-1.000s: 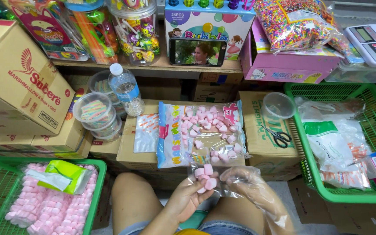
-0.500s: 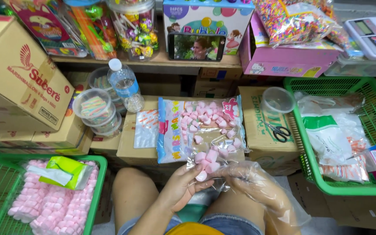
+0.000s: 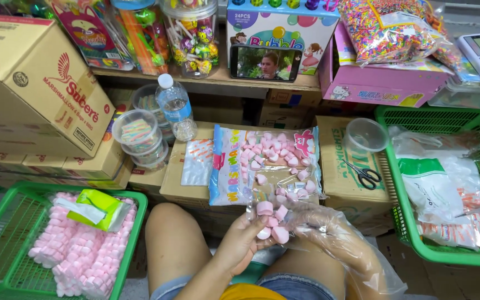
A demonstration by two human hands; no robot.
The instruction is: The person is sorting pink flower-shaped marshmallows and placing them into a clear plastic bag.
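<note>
You sit on the floor before cardboard boxes (image 3: 195, 183) and a low shelf of sweets. Your left hand (image 3: 240, 244) pinches a clear small bag (image 3: 270, 214) of pink marshmallows (image 3: 270, 221) above your knees, and your right hand (image 3: 334, 244), in a loose plastic glove, closes on its other side. Since a second ago the hands have risen slightly and drawn closer. The glove blurs your right fingers. Behind lies the big open marshmallow packet (image 3: 265, 164); green baskets (image 3: 123, 261) flank you, a scissors (image 3: 365, 175) at right.
</note>
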